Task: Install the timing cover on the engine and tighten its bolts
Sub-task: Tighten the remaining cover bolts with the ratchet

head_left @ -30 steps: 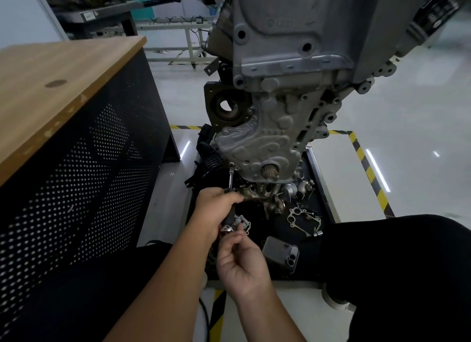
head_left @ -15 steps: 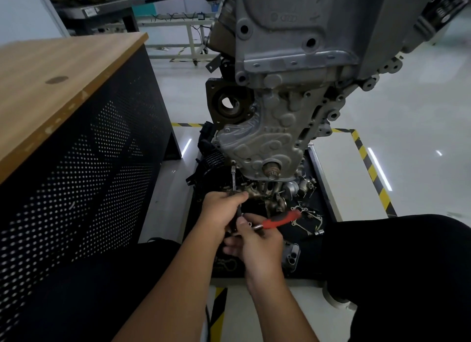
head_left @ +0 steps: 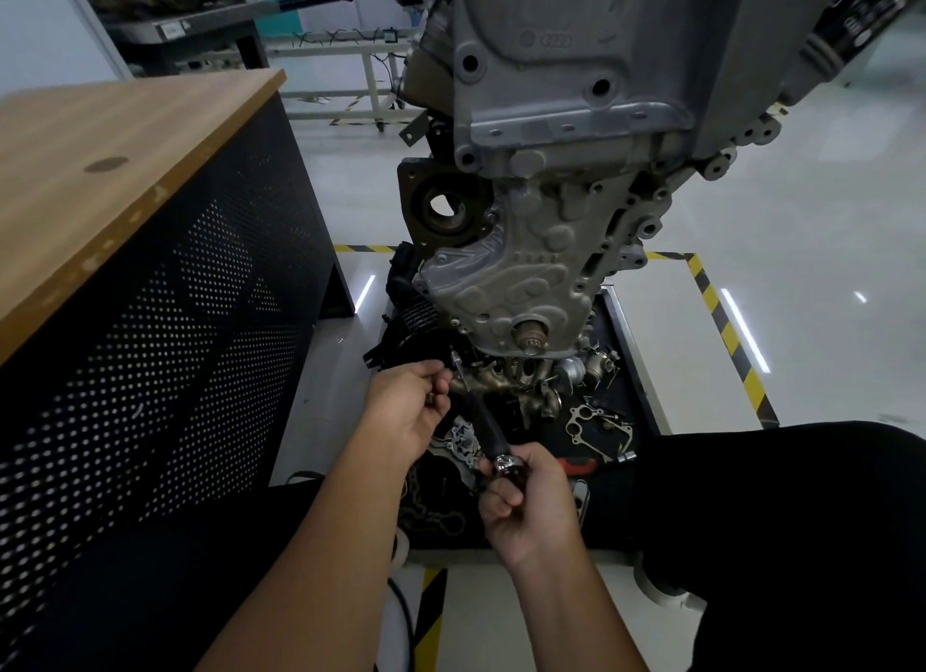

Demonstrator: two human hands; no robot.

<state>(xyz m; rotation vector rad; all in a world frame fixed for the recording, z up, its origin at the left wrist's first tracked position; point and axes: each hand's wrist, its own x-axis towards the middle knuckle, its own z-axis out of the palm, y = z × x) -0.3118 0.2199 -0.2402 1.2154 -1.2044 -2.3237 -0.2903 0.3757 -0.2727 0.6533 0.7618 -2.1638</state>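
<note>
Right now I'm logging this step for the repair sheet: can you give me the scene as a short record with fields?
timing cover: seated on the engine front
left hand: fingers curled at the tool's tip, below the cover's lower left corner
right hand: grips the black-handled tool at its rear end
tool: points up toward the cover's lower edge
tray: holds loose engine parts

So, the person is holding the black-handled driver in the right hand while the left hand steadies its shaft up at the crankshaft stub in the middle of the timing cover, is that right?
Not quite: in the head view the left hand is at the shaft near the cover's lower left edge, not at the crankshaft stub. The right hand does grip the black-handled driver below the timing cover.
</note>
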